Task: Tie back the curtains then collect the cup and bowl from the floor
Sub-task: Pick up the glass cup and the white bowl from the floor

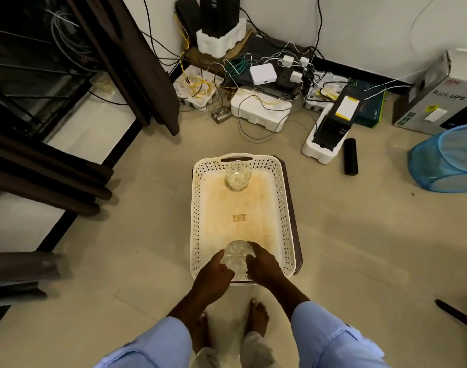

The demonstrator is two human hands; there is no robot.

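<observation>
- Glass bowl (235, 258): gripped by left hand (213, 274) and right hand (264, 266), fingers wrapped round it, over tray (283, 208) near end.
- Glass cup (237, 176): far end of tray.
- Step: collecting, likely; next, carry the tray level.

My sleeves (330, 338) are pale blue cloth with stitched seams, loose and ending partway down each forearm, at the bottom of the frame. Forearms, left hand (213, 274) and right hand (264, 266) are bare, without rings or watch. Light beige trouser legs (256, 349) reach my bare feet (257, 317) at bottom centre.
</observation>
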